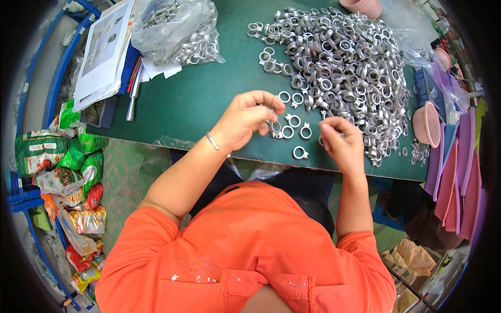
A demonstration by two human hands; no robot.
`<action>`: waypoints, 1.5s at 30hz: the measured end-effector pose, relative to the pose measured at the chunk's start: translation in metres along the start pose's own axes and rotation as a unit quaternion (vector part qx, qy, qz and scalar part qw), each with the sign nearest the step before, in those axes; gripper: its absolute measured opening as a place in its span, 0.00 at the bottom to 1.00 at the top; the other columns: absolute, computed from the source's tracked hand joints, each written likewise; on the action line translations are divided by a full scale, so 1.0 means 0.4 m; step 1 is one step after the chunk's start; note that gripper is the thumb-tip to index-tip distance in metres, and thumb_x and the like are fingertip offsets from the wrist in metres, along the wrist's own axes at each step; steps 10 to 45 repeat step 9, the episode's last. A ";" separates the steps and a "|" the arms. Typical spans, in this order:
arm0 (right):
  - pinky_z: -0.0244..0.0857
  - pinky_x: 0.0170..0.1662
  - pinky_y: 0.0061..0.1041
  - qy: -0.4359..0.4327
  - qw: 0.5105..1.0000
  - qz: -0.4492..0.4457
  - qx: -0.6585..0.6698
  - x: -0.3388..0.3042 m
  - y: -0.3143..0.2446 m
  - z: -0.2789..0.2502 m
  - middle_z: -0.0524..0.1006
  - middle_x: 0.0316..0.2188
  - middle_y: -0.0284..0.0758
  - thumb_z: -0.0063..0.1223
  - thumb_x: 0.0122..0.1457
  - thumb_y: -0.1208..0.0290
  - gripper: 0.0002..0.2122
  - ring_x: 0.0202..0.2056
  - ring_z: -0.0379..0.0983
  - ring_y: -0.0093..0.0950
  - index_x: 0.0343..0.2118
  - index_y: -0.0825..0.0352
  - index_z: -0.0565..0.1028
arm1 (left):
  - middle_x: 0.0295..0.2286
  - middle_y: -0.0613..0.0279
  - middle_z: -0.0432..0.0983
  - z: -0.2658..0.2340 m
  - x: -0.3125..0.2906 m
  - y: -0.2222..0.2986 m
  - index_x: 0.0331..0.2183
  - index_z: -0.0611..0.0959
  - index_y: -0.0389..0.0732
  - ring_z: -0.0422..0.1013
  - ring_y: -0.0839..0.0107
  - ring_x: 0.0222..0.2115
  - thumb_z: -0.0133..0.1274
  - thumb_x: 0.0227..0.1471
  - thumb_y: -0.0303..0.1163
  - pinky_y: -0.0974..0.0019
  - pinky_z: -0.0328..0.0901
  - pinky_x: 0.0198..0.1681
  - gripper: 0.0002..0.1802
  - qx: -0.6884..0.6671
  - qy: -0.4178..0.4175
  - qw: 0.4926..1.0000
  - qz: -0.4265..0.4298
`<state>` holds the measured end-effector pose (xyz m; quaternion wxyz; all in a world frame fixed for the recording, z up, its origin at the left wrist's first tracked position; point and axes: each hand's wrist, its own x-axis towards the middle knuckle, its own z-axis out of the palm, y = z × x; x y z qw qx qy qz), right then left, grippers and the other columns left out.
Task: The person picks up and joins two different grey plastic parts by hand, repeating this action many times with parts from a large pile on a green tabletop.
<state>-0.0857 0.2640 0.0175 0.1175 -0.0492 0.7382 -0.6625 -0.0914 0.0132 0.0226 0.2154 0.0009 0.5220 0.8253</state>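
My left hand (249, 119) is over the front of the green table, its fingers loosely bent and apart, with nothing visible held in them. Its fingertips are close to a few small grey metal rings with side lugs, one of them a loose ring (294, 121). My right hand (344, 143) is at the near edge of the heap of metal rings (347, 68), its fingers curled in toward the thumb; whatever they may pinch is hidden. Between both hands, another metal ring (299, 153) lies near the table's front edge.
A clear plastic bag of rings (180, 31) rests at the back left, beside papers (104, 47) and a metal-handled tool (134, 94). A pink bowl (427, 125) tilts at the right edge of the green table (209, 104). Blue shelving (31, 94) with colourful packets stands left.
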 end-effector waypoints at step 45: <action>0.68 0.30 0.35 -0.008 0.860 -0.113 -0.498 -0.006 -0.018 0.067 0.72 0.25 0.38 0.60 0.50 0.66 0.08 0.28 0.73 0.39 0.25 0.66 0.76 | 0.28 0.55 0.73 0.073 0.107 -0.067 0.22 0.80 0.40 0.72 0.54 0.30 0.62 0.41 0.35 0.55 0.67 0.33 0.10 0.657 0.046 0.732 0.175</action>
